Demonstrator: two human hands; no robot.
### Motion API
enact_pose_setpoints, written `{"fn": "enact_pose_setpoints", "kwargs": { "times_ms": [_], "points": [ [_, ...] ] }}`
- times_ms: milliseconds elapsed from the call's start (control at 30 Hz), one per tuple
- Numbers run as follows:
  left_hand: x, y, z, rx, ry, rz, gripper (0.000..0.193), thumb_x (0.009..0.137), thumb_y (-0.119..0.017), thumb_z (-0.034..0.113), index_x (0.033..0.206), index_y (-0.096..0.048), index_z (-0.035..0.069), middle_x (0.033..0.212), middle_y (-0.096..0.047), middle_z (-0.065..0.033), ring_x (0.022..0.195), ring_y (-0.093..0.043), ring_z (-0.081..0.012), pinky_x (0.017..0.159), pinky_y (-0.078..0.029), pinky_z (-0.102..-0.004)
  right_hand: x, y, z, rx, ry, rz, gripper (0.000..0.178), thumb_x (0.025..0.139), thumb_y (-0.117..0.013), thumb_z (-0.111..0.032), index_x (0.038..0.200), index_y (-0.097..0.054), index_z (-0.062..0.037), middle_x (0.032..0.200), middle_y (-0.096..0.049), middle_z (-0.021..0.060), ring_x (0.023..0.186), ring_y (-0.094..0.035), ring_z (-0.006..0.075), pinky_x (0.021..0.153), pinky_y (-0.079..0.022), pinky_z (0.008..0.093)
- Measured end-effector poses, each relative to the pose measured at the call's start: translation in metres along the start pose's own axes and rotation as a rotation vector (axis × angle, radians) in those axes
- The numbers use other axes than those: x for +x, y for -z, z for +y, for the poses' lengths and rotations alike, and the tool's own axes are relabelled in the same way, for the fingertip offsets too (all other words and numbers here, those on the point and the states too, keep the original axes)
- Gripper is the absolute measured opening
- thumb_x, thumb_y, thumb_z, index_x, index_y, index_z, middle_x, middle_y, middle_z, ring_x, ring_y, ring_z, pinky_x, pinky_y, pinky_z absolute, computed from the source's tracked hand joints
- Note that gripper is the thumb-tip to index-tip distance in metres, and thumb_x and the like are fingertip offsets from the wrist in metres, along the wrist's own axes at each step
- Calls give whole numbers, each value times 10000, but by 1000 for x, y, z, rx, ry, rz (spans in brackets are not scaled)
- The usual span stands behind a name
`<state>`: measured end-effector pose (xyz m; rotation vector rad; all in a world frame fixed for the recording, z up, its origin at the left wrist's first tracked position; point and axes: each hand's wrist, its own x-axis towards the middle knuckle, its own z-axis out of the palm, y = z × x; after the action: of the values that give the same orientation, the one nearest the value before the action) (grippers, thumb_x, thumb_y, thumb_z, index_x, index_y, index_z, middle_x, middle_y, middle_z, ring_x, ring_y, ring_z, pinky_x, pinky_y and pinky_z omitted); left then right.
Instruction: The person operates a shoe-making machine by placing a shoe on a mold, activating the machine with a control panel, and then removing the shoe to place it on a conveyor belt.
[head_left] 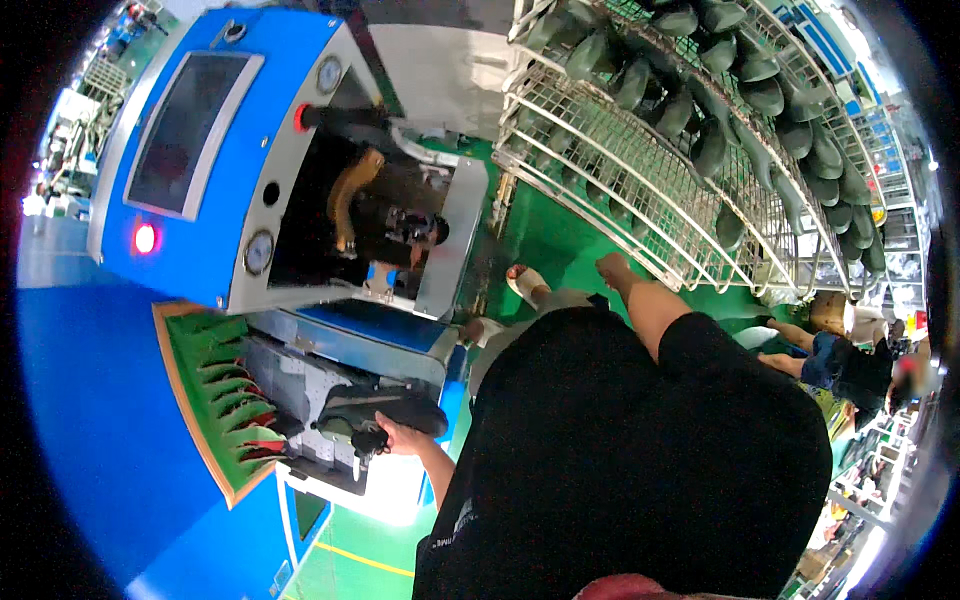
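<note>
My left hand [402,437] is closed on a black shoe [372,408], with the fingers at its laced, dark front part. The shoe lies along a grey tray-like ledge at the front of a blue machine [185,240]. Hanging by my side, my right hand [613,268] has its fingers loosely extended, and nothing shows in it. Beside the shoe, a green board with a wooden rim [210,440] carries a row of curved green and red pieces [240,400].
The machine has a dark screen [188,130], a lit red lamp [145,238], gauges and an open bay [370,220] with a hose inside. To the right stands a wire rack [620,170] holding many dark shoe-shaped forms [710,145]. Another person [850,365] is at the far right.
</note>
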<state>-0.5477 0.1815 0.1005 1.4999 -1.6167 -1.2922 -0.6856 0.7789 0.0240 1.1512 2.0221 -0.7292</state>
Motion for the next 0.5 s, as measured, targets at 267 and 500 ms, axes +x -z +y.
{"fn": "enact_pose_setpoints", "kwargs": {
  "times_ms": [267,500],
  "points": [
    [13,-7,15,296,201,-23,628,817,-792,448,1168,-642,-51,1115,-689,-205,905,-684,-315,822,-581,-428,-44,-5,-53,-192,682,-182,336,790,-658,-376,886,-715,-60,825,-700,184,664,-656,319,675,-534,444],
    [42,27,-6,294,21,-268,758,843,-774,466,1331,-531,-61,1237,-647,-181,988,-662,-300,875,-570,-415,28,-10,-50,-276,637,-130,518,763,-697,-314,1198,-655,-37,1053,-708,179,830,-699,353,787,-554,441]
  ]
}}
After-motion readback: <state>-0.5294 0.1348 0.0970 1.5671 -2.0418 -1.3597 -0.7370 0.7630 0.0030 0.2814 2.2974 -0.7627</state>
